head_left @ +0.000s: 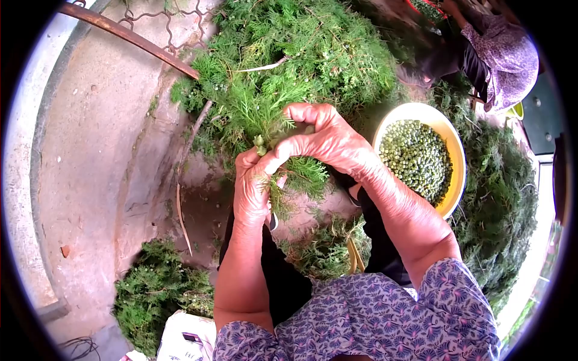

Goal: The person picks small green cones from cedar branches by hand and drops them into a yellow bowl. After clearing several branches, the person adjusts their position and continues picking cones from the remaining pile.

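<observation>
My left hand (251, 186) is closed on a leafy conifer sprig (307, 173), whose feathery green leaves hang below and between my hands. A small green cone (260, 144) shows at its fingertips. My right hand (330, 139) is curled, its thumb meeting the left thumb. Small greenish pieces, seemingly cones, show inside its bent fingers, mostly hidden. Just beyond both hands lies a big heap of cut conifer branches (301, 51). To the right of my right forearm stands a pale yellow basin (459, 165) holding many small green cones (415, 156).
Another person (503, 60) in a patterned top sits at the upper right near a red-rimmed container (421, 9). More branches (494, 198) line the right side. A smaller pile (159, 289) and a white bag (188, 337) lie lower left. A wooden pole (129, 39) slants across the upper left.
</observation>
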Demonstrator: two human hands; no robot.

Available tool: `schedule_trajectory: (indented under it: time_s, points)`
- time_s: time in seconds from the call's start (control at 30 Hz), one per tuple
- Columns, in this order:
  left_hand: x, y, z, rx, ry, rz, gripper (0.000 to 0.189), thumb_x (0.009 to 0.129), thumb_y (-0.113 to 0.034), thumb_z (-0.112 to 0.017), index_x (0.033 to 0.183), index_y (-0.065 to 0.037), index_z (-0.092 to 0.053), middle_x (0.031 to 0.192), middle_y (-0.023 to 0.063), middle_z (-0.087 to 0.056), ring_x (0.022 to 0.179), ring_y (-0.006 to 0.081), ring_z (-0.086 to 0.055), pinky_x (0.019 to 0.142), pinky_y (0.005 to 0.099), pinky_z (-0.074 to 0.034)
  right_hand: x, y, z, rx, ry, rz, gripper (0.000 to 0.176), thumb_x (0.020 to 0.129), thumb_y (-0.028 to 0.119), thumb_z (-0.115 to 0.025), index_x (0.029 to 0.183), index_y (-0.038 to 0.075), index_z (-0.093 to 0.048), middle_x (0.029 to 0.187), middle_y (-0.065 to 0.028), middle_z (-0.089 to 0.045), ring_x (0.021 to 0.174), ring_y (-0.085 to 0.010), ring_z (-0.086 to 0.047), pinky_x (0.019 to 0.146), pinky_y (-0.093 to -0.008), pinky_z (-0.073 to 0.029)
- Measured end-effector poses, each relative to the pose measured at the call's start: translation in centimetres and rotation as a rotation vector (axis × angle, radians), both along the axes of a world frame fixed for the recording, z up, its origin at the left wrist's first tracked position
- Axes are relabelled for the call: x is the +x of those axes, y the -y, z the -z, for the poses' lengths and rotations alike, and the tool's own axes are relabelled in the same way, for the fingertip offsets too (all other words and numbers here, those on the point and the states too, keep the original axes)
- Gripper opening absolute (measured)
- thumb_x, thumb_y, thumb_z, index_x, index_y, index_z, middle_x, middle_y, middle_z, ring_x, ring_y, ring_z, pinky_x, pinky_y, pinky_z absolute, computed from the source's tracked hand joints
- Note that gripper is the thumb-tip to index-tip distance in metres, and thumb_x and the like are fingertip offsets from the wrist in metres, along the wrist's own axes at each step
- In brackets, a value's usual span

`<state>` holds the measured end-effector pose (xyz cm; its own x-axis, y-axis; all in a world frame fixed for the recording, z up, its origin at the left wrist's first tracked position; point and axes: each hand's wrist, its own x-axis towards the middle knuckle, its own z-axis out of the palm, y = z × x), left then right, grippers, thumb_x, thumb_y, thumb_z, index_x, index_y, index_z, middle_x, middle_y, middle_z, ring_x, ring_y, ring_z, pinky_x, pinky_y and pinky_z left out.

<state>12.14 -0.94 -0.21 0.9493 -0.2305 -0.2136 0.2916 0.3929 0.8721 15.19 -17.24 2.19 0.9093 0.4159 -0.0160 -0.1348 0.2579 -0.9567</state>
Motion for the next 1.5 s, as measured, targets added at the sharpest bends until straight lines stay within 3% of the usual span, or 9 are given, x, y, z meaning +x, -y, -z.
schedule_trajectory:
  time_s: [0.3,0.4,0.63,0.8,1.0,1.1,1.23,1.37,1.5]
  points:
    - [-0.5,0.7,-0.5,0.053,0.065,-0.047,0.012,0.079,-0.016,-0.064,0.084,-0.005,-0.064,0.069,-0.0028,-0.058,0.055,0.0023,-0.048,0.045,0.0155,-0.033,-0.2,-0.1,0.4,-0.106,0.191,0.038,0.013,0.078,0.009,-0.065,0.088,0.002,-0.062,0.077,-0.0020,-0.061,0.069,-0.0073,-0.054,0.065,-0.0224,-0.045]
    - [-0.3,1.0,-1.9,0.000,0.084,-0.004,0.010,0.080,-0.014,-0.064,0.084,-0.004,-0.064,0.071,-0.0009,-0.060,0.055,0.0022,-0.049,0.044,0.0147,-0.033,-0.4,0.0,1.1,0.147,-0.242,0.042,0.016,0.081,0.013,-0.064,0.095,0.007,-0.062,0.079,-0.0027,-0.061,0.058,-0.0088,-0.052,0.048,-0.0196,-0.038]
    - [0.7,0.5,0.0,0.267,0.111,-0.170,0.012,0.079,-0.016,-0.066,0.082,-0.005,-0.064,0.067,-0.0029,-0.056,0.054,0.0031,-0.046,0.049,0.0172,-0.036,-0.1,1.5,0.8,0.566,-0.318,0.043,0.015,0.085,0.012,-0.057,0.098,0.005,-0.059,0.084,-0.0100,-0.062,0.050,-0.0103,-0.046,0.040,-0.0195,-0.030]
    - [0.8,1.1,0.1,0.600,0.321,-0.151,0.016,0.085,-0.016,-0.060,0.078,-0.002,-0.060,0.057,-0.0051,-0.041,0.054,0.0040,-0.030,0.046,0.0239,-0.025,-0.5,0.7,0.0,0.203,-0.182,0.086,0.020,0.084,0.009,-0.059,0.103,0.003,-0.060,0.076,-0.0044,-0.062,0.050,-0.0059,-0.046,0.040,-0.0184,-0.031]
    - [0.8,1.1,1.1,1.241,0.523,-0.108,0.011,0.077,-0.013,-0.058,0.083,-0.004,-0.062,0.060,0.0162,-0.058,0.058,0.0342,-0.059,0.053,0.0401,-0.046,-1.0,-1.7,2.0,-0.214,0.178,0.214,0.024,0.078,0.014,-0.067,0.097,0.002,-0.061,0.078,-0.0025,-0.062,0.069,-0.0062,-0.053,0.060,-0.0210,-0.043]
    - [0.7,0.9,1.4,1.421,0.573,-0.087,0.011,0.079,-0.013,-0.055,0.083,-0.007,-0.063,0.061,0.0147,-0.059,0.059,0.0330,-0.060,0.054,0.0399,-0.048,-1.0,-2.0,2.2,-0.291,0.311,0.256,0.022,0.076,0.012,-0.068,0.094,0.001,-0.062,0.078,-0.0059,-0.062,0.072,-0.0104,-0.058,0.066,-0.0252,-0.048]
    - [0.8,0.9,1.4,1.168,0.476,-0.080,0.013,0.083,-0.014,-0.054,0.084,-0.005,-0.062,0.057,0.0113,-0.058,0.051,0.0244,-0.058,0.051,0.0350,-0.045,-0.6,-1.4,1.6,-0.249,-0.021,0.112,0.019,0.077,0.010,-0.067,0.091,0.000,-0.062,0.071,-0.0065,-0.062,0.054,-0.0106,-0.056,0.048,-0.0233,-0.045]
    - [1.3,0.6,0.3,0.663,0.103,-0.069,0.018,0.085,-0.021,-0.059,0.084,-0.004,-0.064,0.059,-0.0037,-0.050,0.052,0.0066,-0.041,0.048,0.0242,-0.035,-0.6,-0.1,0.6,0.352,-0.334,0.058,0.015,0.079,0.009,-0.065,0.091,0.000,-0.060,0.068,-0.0060,-0.060,0.051,-0.0090,-0.053,0.039,-0.0195,-0.039]
    - [1.6,0.7,0.9,0.280,0.099,-0.210,0.012,0.083,-0.017,-0.063,0.085,-0.006,-0.065,0.073,-0.0033,-0.060,0.063,0.0052,-0.050,0.059,0.0202,-0.040,-0.2,3.2,-0.1,-0.001,-0.268,0.361,0.017,0.078,0.009,-0.066,0.093,0.003,-0.060,0.070,-0.0025,-0.059,0.051,-0.0092,-0.053,0.038,-0.0193,-0.038]
